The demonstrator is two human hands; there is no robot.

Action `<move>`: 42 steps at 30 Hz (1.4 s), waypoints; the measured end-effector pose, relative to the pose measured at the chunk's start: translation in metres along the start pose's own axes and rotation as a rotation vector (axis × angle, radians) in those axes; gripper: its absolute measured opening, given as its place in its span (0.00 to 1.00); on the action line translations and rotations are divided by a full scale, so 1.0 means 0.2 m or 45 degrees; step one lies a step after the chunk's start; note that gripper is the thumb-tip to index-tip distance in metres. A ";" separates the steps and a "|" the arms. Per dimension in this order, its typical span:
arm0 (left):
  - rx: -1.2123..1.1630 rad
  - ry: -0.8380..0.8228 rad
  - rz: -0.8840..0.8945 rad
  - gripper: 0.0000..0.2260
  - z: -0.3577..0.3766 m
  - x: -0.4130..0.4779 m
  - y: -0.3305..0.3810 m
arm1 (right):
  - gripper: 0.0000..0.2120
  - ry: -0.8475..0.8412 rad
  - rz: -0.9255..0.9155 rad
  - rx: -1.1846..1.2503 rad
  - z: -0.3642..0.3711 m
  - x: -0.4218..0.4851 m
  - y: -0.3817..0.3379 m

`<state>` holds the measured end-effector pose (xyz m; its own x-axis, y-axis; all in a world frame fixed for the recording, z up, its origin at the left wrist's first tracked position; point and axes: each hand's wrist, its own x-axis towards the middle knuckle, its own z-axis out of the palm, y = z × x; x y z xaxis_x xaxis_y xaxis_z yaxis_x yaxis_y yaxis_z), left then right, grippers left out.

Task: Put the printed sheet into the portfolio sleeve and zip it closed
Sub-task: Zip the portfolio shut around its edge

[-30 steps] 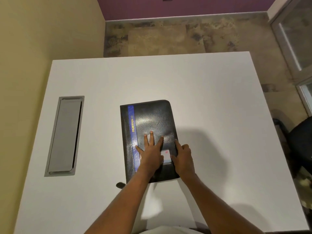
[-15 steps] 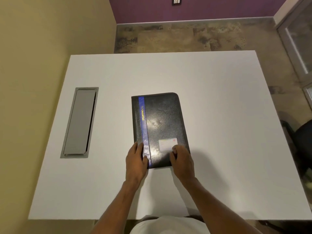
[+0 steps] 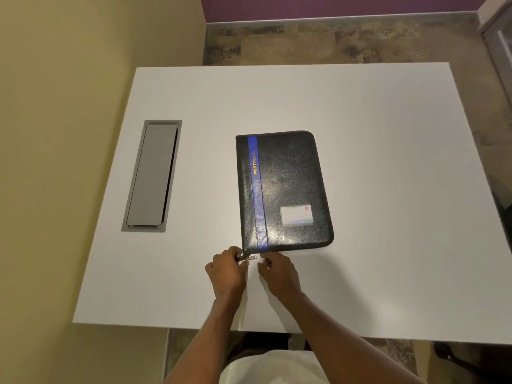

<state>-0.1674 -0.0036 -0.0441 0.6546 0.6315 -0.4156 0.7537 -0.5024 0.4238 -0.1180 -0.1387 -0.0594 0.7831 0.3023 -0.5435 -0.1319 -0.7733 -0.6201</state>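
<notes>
Lying flat on the white table (image 3: 360, 120), the black portfolio (image 3: 288, 184) is seen shut, its long axis running away from the person, blue stripe (image 3: 256, 189) w/ gold lettering along the left side, card label (image 3: 296, 216) near the right of the near end. No printed sheet is visible, so it is judged to be inside already; not confirmable. The zipper pull (image 3: 250, 257) sticks out at the near-left corner, just off the cover edge. The left hand (image 3: 227, 275) is curled at that corner, fingertips pinched on what looks like the zip end/tab; exact contact is hidden by the knuckles. The right hand (image 3: 277, 275) sits just beside it, fingers bent and close together, tips near the pull but grip cannot be told. Both hands are about equally near; the pull lies between them, slightly to the left hand's side. If zip travel is still needed, the track runs along the near edge toward the right, then up the long side. A grey cable hatch (image 3: 152, 176) is set in the table, well apart to the left.
</notes>
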 end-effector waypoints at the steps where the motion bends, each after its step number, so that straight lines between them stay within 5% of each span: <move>1: -0.011 0.005 -0.028 0.03 0.01 0.00 -0.01 | 0.16 -0.003 -0.004 0.004 0.02 0.00 0.00; 10: -0.234 -0.137 -0.217 0.06 0.04 0.01 -0.07 | 0.06 0.129 0.043 0.066 0.15 0.00 -0.07; 28: 0.478 -0.023 0.247 0.17 -0.06 -0.03 0.00 | 0.08 0.457 0.034 -0.229 0.18 -0.08 -0.07; 33: 0.519 -0.001 0.224 0.16 -0.05 -0.05 -0.02 | 0.08 0.597 0.319 -0.057 0.09 -0.04 -0.01; 42: 0.595 0.055 0.304 0.13 -0.06 0.03 -0.08 | 0.12 0.698 0.312 0.000 -0.17 -0.01 0.29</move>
<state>-0.1764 0.0146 -0.0427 0.8155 0.4862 -0.3139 0.5364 -0.8386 0.0947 -0.1058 -0.2033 -0.0751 0.9292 -0.2166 -0.2996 -0.3483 -0.7843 -0.5134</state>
